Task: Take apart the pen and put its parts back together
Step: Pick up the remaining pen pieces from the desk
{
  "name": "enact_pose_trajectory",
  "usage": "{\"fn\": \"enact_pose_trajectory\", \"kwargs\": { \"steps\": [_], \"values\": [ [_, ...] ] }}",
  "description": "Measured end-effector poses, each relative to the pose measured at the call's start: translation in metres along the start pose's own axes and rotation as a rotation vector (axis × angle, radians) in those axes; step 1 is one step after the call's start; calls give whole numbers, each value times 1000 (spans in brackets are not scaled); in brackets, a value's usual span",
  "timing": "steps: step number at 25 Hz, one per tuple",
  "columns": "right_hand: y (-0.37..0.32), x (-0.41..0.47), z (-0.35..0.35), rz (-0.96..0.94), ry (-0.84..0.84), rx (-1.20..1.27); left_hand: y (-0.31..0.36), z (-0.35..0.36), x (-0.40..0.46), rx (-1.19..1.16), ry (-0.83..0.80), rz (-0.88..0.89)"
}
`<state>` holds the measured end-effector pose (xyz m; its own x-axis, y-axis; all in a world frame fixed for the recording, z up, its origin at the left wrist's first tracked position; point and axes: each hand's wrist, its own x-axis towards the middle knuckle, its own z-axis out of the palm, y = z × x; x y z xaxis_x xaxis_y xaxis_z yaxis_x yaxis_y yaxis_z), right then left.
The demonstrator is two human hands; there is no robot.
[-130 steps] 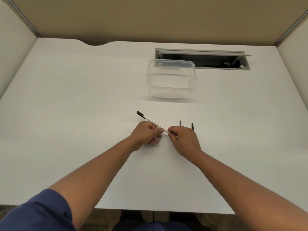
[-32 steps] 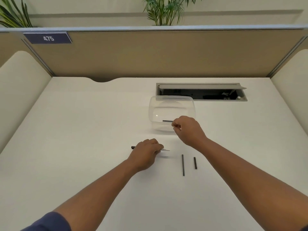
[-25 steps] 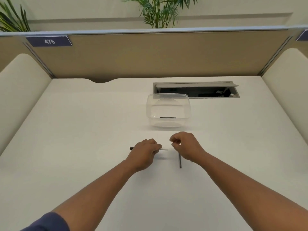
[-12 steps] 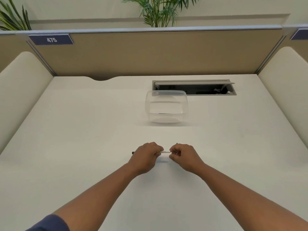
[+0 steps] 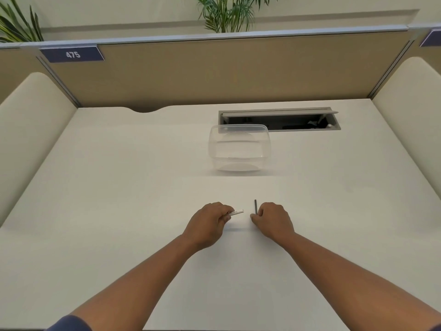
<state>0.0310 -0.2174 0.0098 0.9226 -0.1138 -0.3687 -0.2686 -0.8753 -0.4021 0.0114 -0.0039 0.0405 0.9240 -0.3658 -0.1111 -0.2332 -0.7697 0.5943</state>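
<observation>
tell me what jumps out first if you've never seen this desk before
Two bare hands meet low at the middle of the white desk: the left hand grips a white pen barrel, and the right hand is curled at a thin dark rod. Behind them stands a clear plastic container, before an open cable hatch.

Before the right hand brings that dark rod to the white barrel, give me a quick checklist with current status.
1. Barrel gripped by left hand: ok.
2. Barrel's open end clear of fingers, facing right: ok.
3. Rod held in right hand: ok.
4. Rod lined up with barrel: not ok, it points away across the desk.
5. Small part in the tub: cannot tell.
6. Short dark piece's whereabouts: cannot tell, not visible.
</observation>
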Motion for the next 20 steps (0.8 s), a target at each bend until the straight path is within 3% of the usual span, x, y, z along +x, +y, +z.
{"fn": "enact_pose_trajectory", "kwargs": {
  "steps": [11,20],
  "values": [
    [-3,-6,4,11,-82,53,-5,3,-7,-138,68,-84],
    [-1,-19,-8,-61,-125,703,-10,7,0,-273,104,-172]
  ]
}}
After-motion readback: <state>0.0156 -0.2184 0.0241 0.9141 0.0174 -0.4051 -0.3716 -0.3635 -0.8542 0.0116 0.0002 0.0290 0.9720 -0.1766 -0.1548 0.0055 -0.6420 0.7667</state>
